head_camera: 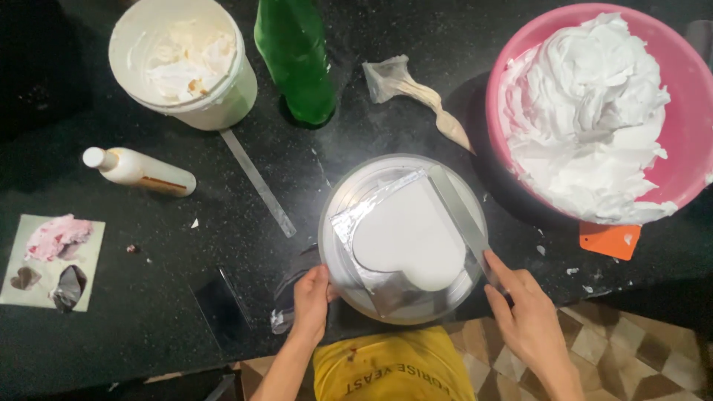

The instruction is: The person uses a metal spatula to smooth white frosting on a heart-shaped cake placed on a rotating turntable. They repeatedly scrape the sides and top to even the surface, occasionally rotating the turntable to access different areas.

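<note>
Black stone counter (416,111) is carrying everything we are working with. We are resting our left hand (310,301) on the near-left rim of the turntable (338,256), thumb over the edge, fingers curled against the rim. We are grasping the spatula (462,215) with our right hand (529,319), fingers closed round its handle, the blade lying flat along the right edge of the cake (408,238). That cake is heart-shaped, coated in white cream, and is sitting on a foil board (349,223) at the middle of the turntable, close to the counter's near edge.

We are noting these containers:
- Pink bowl (687,89), far right: heaped with white whipped cream.
- White bucket (223,96), far left: nearly empty, cream smeared on its inner wall and floor.
- Green bottle (297,52), just beside the bucket: we cannot tell its contents.
- White squeeze bottle (141,171), lying on its side at the left.
- Piping bag (416,93), lying limp between green bottle and bowl.

An orange scraper (609,239) is lying below the bowl. A metal ruler (258,182) is lying left of the turntable.
</note>
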